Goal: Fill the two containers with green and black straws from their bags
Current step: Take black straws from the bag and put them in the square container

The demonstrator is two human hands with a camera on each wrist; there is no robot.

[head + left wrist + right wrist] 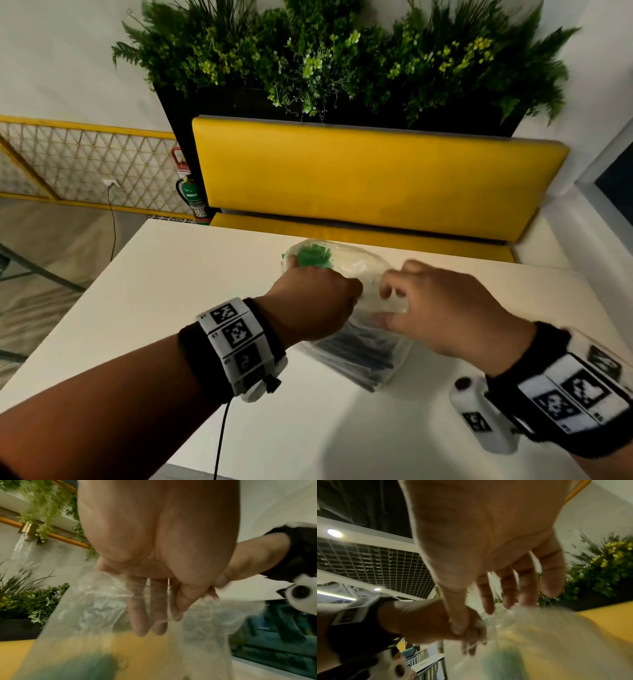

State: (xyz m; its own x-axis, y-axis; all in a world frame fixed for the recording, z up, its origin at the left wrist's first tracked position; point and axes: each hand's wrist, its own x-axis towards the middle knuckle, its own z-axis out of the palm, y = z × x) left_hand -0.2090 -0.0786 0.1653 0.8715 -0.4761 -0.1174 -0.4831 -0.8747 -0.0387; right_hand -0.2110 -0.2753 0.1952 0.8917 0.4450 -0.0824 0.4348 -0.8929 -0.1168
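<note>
A person stood at a white table [178, 308] with both hands raised just above it, working at a clear plastic bag [346, 263] of green straws [313, 257]. The left hand [317, 305] was clenched around the bag near its mouth, thumb pressed against the film and the fingers showing through the plastic in the left wrist view. The right hand [442, 308] pinched the same film just beside the left, its fingers curled on a crumpled fold of plastic. The two hands were close together, almost touching, with the bag stretched between them and bulging away from the person. The green straws sat bunched in the far end of the bag (both wrist views showed them only as a blurred green patch).

Under the hands, lying flat on the table, was a second clear bag holding black straws [359, 356]; the right hand hung over its upper edge. Behind the table stood a yellow padded bench [370, 178], and above its backrest a dark planter filled with leafy green plants [329, 58].
</note>
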